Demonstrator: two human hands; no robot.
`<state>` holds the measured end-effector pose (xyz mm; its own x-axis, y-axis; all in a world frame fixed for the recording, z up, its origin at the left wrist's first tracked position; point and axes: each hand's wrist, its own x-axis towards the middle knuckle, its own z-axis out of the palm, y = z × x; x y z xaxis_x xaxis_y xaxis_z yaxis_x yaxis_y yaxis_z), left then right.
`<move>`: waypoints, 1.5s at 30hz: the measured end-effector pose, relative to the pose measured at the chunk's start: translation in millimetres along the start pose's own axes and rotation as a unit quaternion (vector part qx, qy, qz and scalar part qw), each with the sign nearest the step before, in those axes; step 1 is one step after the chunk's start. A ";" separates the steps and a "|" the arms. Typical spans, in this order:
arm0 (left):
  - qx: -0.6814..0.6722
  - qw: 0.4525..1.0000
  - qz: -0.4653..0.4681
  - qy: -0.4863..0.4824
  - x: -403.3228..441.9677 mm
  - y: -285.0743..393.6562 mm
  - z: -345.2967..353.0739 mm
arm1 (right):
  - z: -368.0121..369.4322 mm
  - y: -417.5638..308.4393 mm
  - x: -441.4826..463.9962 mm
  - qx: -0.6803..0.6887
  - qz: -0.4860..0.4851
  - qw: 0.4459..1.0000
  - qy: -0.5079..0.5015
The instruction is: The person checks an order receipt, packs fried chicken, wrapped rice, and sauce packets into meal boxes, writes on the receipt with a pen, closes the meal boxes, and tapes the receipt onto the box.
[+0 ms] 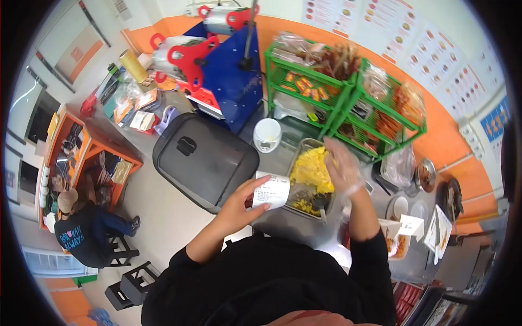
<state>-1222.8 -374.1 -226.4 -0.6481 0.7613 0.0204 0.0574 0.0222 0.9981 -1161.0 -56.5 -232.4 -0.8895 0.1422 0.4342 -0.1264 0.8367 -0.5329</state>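
Note:
My left hand [239, 209] grips a curled white printed receipt [272, 190], thumb and fingers on its left side, the text facing up. A clear plastic glove covers my right hand [342, 165]. Its fingers are stretched out over the right edge of a metal tray [297, 157], with nothing visible in them. Yellow crumbled food, like scrambled egg [312, 169], fills the upper part of the tray. Lower down, the tray's bottom shows through scattered bits, and a spoon [322, 205] leans there. Behind the tray stands a white digital kitchen scale [267, 136].
A large dark lidded container [204, 160] sits left of the tray. Green racks [310, 81] with packets stand behind. A blue machine with red handles [228, 76] is at the back. On the right are bowls [399, 206] and a food box [399, 247]. Someone sits on a stool [81, 233].

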 end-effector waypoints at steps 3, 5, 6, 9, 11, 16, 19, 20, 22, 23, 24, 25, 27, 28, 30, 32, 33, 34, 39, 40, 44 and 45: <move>0.003 0.999 -0.009 0.036 -17.7 -7.8 -30.8 | 64.7 69.5 105.6 -0.021 0.024 0.999 -0.007; 0.024 0.997 -0.037 0.066 -32.2 -6.1 -47.8 | 90.2 102.3 175.0 -0.098 0.065 0.993 -0.020; 0.027 0.996 -0.042 0.074 -38.2 -6.2 -56.8 | 96.6 109.3 203.1 -0.164 0.098 0.981 -0.041; 0.025 0.993 -0.054 0.105 -56.4 -9.4 -80.1 | 111.3 133.0 259.5 -0.153 0.249 0.941 -0.172; 0.023 0.989 -0.063 0.129 -64.2 -12.7 -92.4 | 114.4 134.8 281.3 -0.135 0.296 0.916 -0.234; 0.011 0.977 -0.087 0.194 -69.4 -24.1 -116.8 | 158.1 199.9 292.1 -0.100 0.310 0.936 -0.133; 0.009 0.975 -0.094 0.200 -64.8 -28.5 -124.0 | 151.6 197.5 294.4 -0.042 0.321 0.940 -0.104; 0.002 0.978 -0.092 0.189 -61.5 -27.5 -126.4 | 149.4 193.6 291.8 -0.011 0.324 0.942 -0.092; -0.007 0.980 -0.090 0.177 -56.5 -26.5 -129.7 | 145.0 187.1 288.4 0.064 0.336 0.937 -0.069; -0.001 0.981 -0.088 0.173 -53.9 -26.5 -130.8 | 143.7 184.5 285.2 0.102 0.340 0.933 -0.060; 0.005 0.982 -0.087 0.168 -52.2 -26.9 -131.4 | 141.5 182.0 281.3 0.123 0.341 0.931 -0.053; 0.004 0.982 -0.087 0.165 -50.8 -29.0 -131.2 | 139.8 181.0 277.4 0.122 0.337 0.932 -0.052; -0.010 0.983 -0.093 0.159 -47.8 -33.7 -130.7 | 141.9 202.5 266.9 0.012 0.271 0.960 -0.065; -0.010 0.983 -0.094 0.155 -46.7 -34.5 -129.6 | 145.2 225.0 260.9 -0.086 0.216 0.970 -0.068; -0.019 0.985 -0.093 0.146 -45.2 -35.2 -127.2 | 140.4 241.3 255.2 -0.273 0.095 0.954 -0.085; -0.017 0.986 -0.091 0.138 -44.2 -37.9 -125.9 | 133.3 235.6 256.0 -0.334 0.097 0.918 -0.189; -0.016 0.987 -0.090 0.130 -44.1 -38.2 -125.4 | 127.7 221.0 256.6 -0.353 0.097 0.904 -0.223; -0.014 0.988 -0.088 0.128 -43.6 -37.2 -124.7 | 109.4 156.3 263.1 -0.264 0.251 0.898 -0.246; -0.033 0.986 -0.102 0.125 -42.8 -30.3 -121.5 | 127.8 161.4 260.6 -0.321 0.296 0.884 -0.167; -0.032 0.986 -0.101 0.126 -43.7 -29.6 -121.2 | 126.2 159.4 264.6 -0.299 0.328 0.874 -0.195; -0.010 0.986 -0.099 0.135 -50.8 -32.9 -123.2 | 127.5 162.3 276.2 -0.250 0.379 0.856 -0.246; -0.002 0.987 -0.088 0.137 -52.7 -34.2 -123.7 | 127.6 157.9 277.2 -0.250 0.377 0.857 -0.246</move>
<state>-1284.6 -495.1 -254.5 -0.8282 0.5430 -0.1389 -0.0772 0.1349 0.9878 -1483.5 47.5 -288.8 -0.7287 0.6042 -0.3223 0.6603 0.7448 -0.0967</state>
